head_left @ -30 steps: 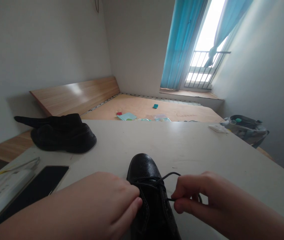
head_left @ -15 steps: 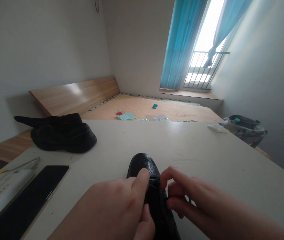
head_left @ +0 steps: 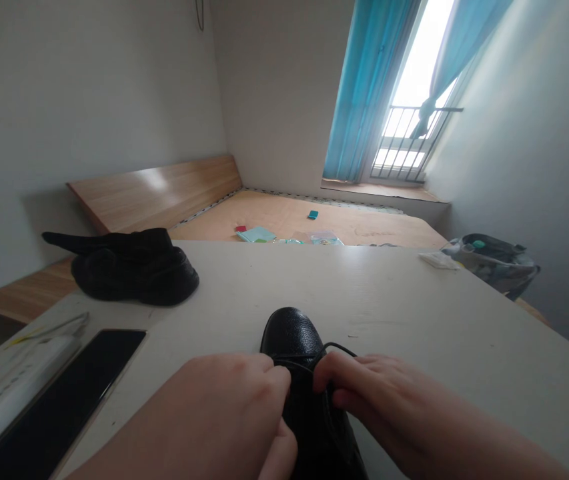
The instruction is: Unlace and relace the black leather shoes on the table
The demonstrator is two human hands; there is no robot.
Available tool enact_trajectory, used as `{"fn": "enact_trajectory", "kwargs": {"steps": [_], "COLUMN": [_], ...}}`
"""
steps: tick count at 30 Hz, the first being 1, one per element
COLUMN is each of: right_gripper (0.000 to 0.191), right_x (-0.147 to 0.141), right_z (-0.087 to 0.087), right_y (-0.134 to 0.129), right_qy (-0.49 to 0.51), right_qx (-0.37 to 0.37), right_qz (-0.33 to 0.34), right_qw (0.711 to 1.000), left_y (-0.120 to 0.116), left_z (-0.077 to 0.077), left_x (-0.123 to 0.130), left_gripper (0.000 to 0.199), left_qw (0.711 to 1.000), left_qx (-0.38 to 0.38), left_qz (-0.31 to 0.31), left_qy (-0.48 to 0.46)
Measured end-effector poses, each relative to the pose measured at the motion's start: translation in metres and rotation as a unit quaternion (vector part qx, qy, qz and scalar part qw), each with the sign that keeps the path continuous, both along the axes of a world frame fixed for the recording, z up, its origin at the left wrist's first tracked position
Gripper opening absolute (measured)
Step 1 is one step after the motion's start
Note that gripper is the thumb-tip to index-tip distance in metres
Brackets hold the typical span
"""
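Observation:
A black leather shoe (head_left: 293,332) stands on the white table in front of me, toe pointing away. A thin black shoelace (head_left: 339,345) crosses its upper and loops out on the right side. My right hand (head_left: 364,393) is closed at the right edge of the lacing, pinching the lace between thumb and forefinger. On the left side of the shoe, my left hand (head_left: 244,407) is curled with the lace running into its fingers. Both hands cover much of the lacing, and the left fingertips are hidden.
Another black shoe (head_left: 134,273) with black cloth on it sits at the table's left. A phone (head_left: 74,400) lies beside a white power strip (head_left: 24,393) at near left. White tissue (head_left: 439,260) lies at the far right edge, near a bag (head_left: 499,263). Behind is a bed (head_left: 274,207).
The lace now shows as a strand between my hands and a loop at the right. My left thumb has drawn back from the shoe's top, and my right fingers have closed in.

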State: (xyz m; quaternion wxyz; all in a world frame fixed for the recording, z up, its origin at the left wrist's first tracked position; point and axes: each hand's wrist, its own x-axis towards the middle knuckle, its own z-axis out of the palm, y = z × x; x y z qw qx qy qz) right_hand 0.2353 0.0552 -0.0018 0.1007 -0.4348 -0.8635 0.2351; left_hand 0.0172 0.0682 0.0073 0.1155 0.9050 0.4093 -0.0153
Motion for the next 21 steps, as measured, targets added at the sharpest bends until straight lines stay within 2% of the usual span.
{"fn": "enact_trajectory", "kwargs": {"steps": [5,7,10,13,16,19,21], "right_gripper": [0.029,0.028,0.018,0.031,0.038,0.045,0.048], "right_x": [-0.001,-0.002,-0.002,-0.004,-0.005,-0.004,-0.004], "right_z": [0.002,-0.001,-0.014,-0.027,-0.031,-0.028,-0.025], "right_y": [0.000,-0.004,-0.013,-0.020,-0.023,-0.025,-0.026], "right_qy": [-0.027,-0.009,0.019,0.008,-0.005,0.013,0.032], "right_qx": [-0.003,0.051,0.178,0.244,0.219,0.181,0.189], "right_qz": [0.003,-0.004,-0.011,-0.030,-0.049,-0.044,-0.046], "right_qw": [1.000,0.999,0.984,0.969,0.975,0.982,0.980], "left_y": [0.002,0.002,0.002,0.001,0.001,0.000,0.000], "left_z": [0.000,0.000,0.002,0.006,0.012,0.019,0.023], "left_x": [-0.005,-0.003,0.000,0.002,0.004,0.006,0.006], "left_gripper": [0.025,0.023,0.023,0.022,0.023,0.023,0.023], "left_qw": [1.000,0.999,1.000,1.000,0.999,0.998,0.997], "left_qx": [0.001,-0.002,0.000,-0.012,-0.032,-0.058,-0.074], "left_qz": [-0.023,-0.026,-0.013,-0.004,0.006,0.026,0.034], "left_qy": [-0.018,-0.029,-0.029,-0.025,-0.011,0.009,0.007]}}
